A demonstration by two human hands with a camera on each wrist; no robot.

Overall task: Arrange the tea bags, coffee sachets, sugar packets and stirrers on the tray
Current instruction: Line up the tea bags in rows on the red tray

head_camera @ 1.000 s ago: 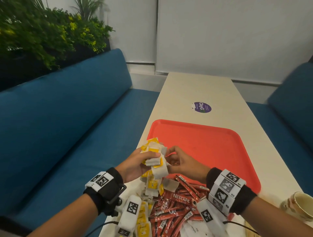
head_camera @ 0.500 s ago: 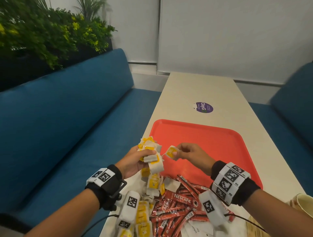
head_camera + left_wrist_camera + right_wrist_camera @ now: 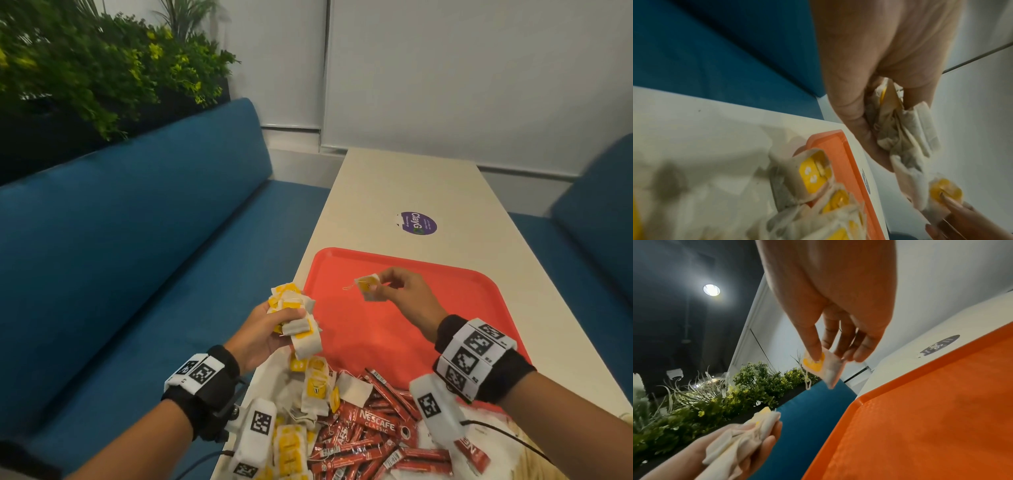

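My right hand [image 3: 407, 296] pinches a single tea bag [image 3: 368, 286] between thumb and fingers [image 3: 813, 344], held above the bare red tray [image 3: 445, 308]. My left hand [image 3: 263, 330] grips a bunch of tea bags [image 3: 296, 315] over the tray's near left corner. More tea bags [image 3: 317, 387] and red coffee sachets [image 3: 376, 425] lie heaped on the worktop [image 3: 411, 185] near me.
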